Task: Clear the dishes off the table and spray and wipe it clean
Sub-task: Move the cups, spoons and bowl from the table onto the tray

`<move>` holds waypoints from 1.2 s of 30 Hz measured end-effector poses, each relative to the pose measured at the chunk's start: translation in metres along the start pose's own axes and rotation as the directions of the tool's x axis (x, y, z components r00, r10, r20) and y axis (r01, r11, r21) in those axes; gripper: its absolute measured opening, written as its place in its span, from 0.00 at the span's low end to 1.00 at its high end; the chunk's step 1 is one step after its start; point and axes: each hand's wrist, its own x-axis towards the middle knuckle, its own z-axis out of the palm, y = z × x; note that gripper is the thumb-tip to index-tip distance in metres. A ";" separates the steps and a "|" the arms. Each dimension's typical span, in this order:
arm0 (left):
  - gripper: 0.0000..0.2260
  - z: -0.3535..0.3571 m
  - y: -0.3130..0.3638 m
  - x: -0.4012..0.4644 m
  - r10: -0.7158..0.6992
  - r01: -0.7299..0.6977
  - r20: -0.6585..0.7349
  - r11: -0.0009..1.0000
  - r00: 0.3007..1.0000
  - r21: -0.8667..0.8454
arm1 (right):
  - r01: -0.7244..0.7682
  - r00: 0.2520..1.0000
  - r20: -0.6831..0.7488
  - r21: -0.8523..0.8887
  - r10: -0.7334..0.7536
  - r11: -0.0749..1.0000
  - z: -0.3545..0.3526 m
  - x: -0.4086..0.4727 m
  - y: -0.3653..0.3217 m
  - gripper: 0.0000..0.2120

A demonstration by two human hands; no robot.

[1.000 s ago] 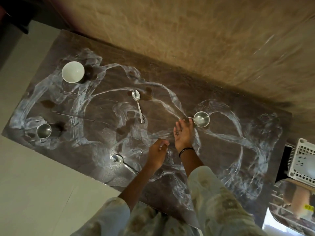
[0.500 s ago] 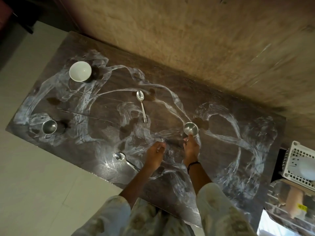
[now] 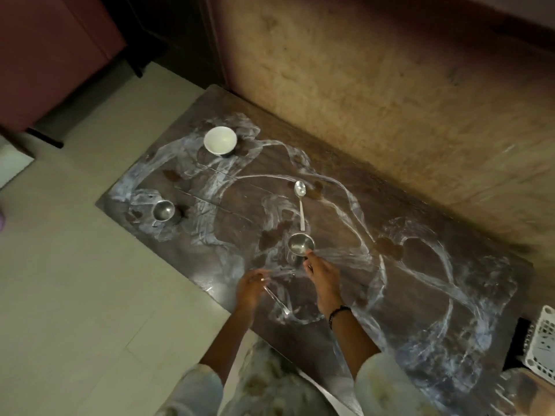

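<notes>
Your right hand point(image 3: 322, 276) pinches a small steel cup point(image 3: 301, 244) by its rim over the smeared table point(image 3: 420, 295). Your left hand point(image 3: 250, 288) curls around a spoon point(image 3: 277, 301), its bowl hidden under the fingers. A white basket point(image 3: 542, 346) is cut off at right.

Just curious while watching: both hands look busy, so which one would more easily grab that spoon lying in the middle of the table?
Probably the right hand. It holds a small steel cup just beside the handle end of the spoon. The left hand is farther away and already grips another spoon.
</notes>
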 end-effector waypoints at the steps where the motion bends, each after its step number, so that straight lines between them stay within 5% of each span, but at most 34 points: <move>1: 0.08 -0.015 0.004 0.004 0.003 -0.006 -0.048 0.998 0.999 -0.056 | 0.003 1.000 0.014 -0.021 -0.003 1.000 0.011 -0.002 -0.001 0.11; 5: 0.08 -0.070 0.027 0.031 -0.005 -0.024 -0.244 0.993 0.970 -0.117 | 0.008 0.998 0.059 -0.112 -0.001 0.994 0.057 -0.006 -0.010 0.12; 11: 0.14 -0.138 0.075 0.090 0.188 -0.004 -0.541 0.946 0.820 0.323 | 0.015 0.993 0.118 -0.197 0.008 0.980 0.125 0.012 -0.015 0.13; 15: 0.20 -0.171 0.103 0.128 0.315 -0.012 -0.542 0.872 0.779 0.490 | 0.021 0.990 0.137 -0.224 0.010 0.974 0.161 0.023 -0.015 0.12; 18: 0.22 -0.188 0.106 0.158 0.339 -0.013 -0.476 0.825 0.811 0.566 | 0.017 0.991 0.132 -0.228 0.013 0.973 0.179 0.029 -0.017 0.12; 25: 0.15 -0.199 0.108 0.198 0.142 0.161 -0.473 0.824 0.870 0.543 | 0.014 0.994 0.105 -0.343 0.024 0.939 0.203 0.048 -0.018 0.14; 29: 0.11 -0.195 0.108 0.197 0.174 0.142 -0.435 0.784 0.884 0.604 | 0.005 0.994 0.102 -0.339 0.031 0.941 0.204 0.052 -0.023 0.15; 32: 0.08 -0.185 0.096 0.188 0.100 0.066 -0.371 0.909 0.923 0.411 | -0.006 0.996 0.080 -0.303 0.032 0.953 0.200 0.052 -0.026 0.15; 36: 0.08 -0.152 0.089 0.162 -0.099 0.135 -0.243 0.982 0.965 0.134 | -0.025 0.998 0.050 -0.223 0.037 0.974 0.186 0.046 -0.028 0.13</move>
